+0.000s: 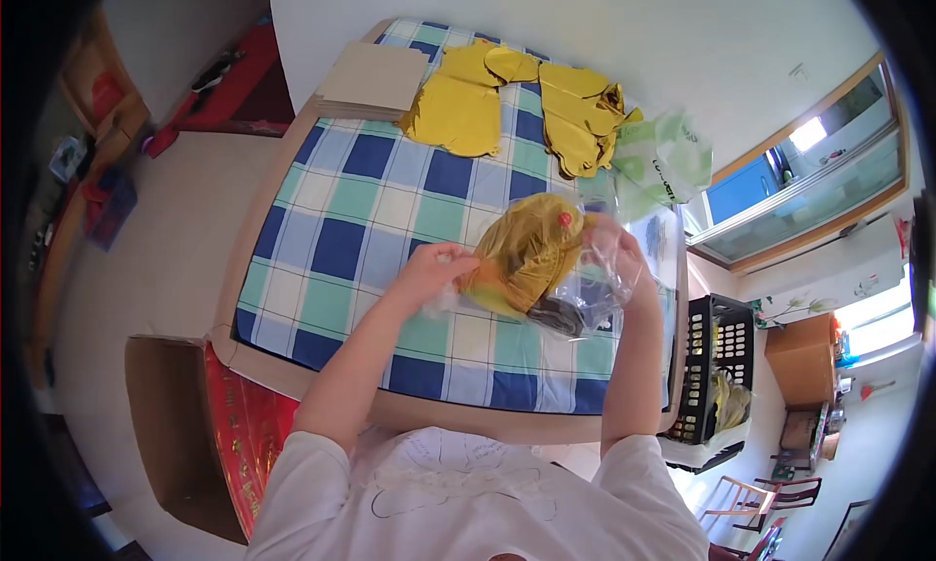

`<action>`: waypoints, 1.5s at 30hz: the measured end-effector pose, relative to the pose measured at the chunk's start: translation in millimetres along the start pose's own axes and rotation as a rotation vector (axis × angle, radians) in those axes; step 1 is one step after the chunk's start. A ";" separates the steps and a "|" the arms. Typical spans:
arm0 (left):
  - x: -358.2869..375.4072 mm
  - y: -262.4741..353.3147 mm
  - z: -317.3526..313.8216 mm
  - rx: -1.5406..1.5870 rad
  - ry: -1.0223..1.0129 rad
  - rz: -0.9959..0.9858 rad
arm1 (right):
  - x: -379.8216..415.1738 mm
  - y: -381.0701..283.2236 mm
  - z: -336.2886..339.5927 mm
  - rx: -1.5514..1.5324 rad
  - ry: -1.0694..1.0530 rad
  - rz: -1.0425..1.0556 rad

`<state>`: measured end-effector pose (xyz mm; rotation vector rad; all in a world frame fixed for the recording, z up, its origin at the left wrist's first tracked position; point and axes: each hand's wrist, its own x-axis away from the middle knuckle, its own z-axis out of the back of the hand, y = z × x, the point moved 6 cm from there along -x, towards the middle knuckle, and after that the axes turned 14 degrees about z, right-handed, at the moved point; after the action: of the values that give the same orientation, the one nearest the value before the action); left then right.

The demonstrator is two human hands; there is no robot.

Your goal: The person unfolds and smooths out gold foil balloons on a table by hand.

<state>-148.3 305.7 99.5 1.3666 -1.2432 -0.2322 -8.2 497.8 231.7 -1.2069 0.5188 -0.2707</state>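
Over the checked bed cover I hold a clear plastic bag (pixel 597 303) with a shiny gold item (pixel 531 234) inside it; a red round spot shows on the gold, and a dark part lies at its lower end. My left hand (pixel 436 271) pinches the bag's left edge between thumb and fingers. On the other side, my right hand (pixel 624 259) is closed on the bag's right side, its fingers partly seen through the plastic. Flat gold foil-like pieces (pixel 458 108) lie beyond my hands, with another gold stack (pixel 577 117) to their right.
A stack of brown cardboard sheets (pixel 370 78) rests at the bed's far left. A green and white plastic bag (pixel 668 156) sits at the far right. Beside the bed stand a black crate (pixel 700 366) on the right and an open cardboard box (pixel 171 434) at near left.
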 end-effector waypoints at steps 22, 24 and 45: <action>145.1 4.8 170.3 0.305 0.509 -0.214 | 17.1 148.9 -20.0 -0.427 0.431 -0.515; 156.5 0.9 192.9 0.309 0.629 -0.282 | 25.5 143.0 -8.8 -0.265 0.331 -0.538; 126.7 121.0 55.6 -0.091 0.264 -0.415 | 26.7 -15.8 -128.5 -0.366 -0.570 0.199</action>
<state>-200.8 212.3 248.9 1.5117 -0.7162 -0.3781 -50.8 375.2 206.9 -1.4988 0.1859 0.3497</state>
